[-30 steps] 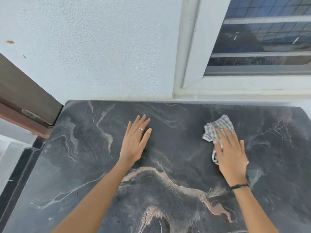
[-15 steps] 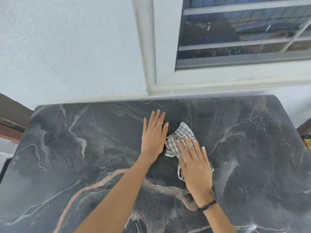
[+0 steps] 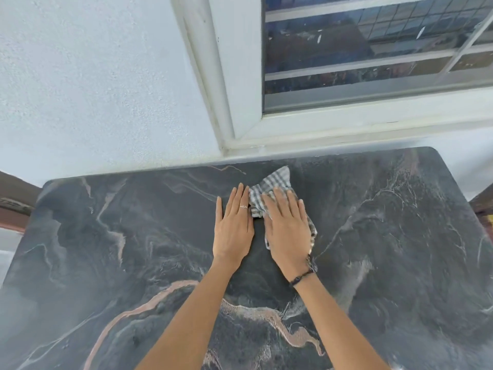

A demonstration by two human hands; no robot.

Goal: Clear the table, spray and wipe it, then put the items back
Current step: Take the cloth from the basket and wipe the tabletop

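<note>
right hand (image 3: 286, 228) has slid the checked cloth (image 3: 269, 188) toward twelve o'clock beside the flat left hand (image 3: 233, 225); fingers straight, pressing it on the dark desk (image 3: 106, 249). wiping continues.

One head-worn wide-angle view, looking forward and steeply down.

The camera sits above the near edge of the dark marble table (image 3: 112, 236), close enough that both forearms rise from the bottom of the frame. It faces the white wall (image 3: 93, 84) and the window (image 3: 373, 49) behind the table's far edge. The wide lens bends the edges. No second view shares the scene.
</note>
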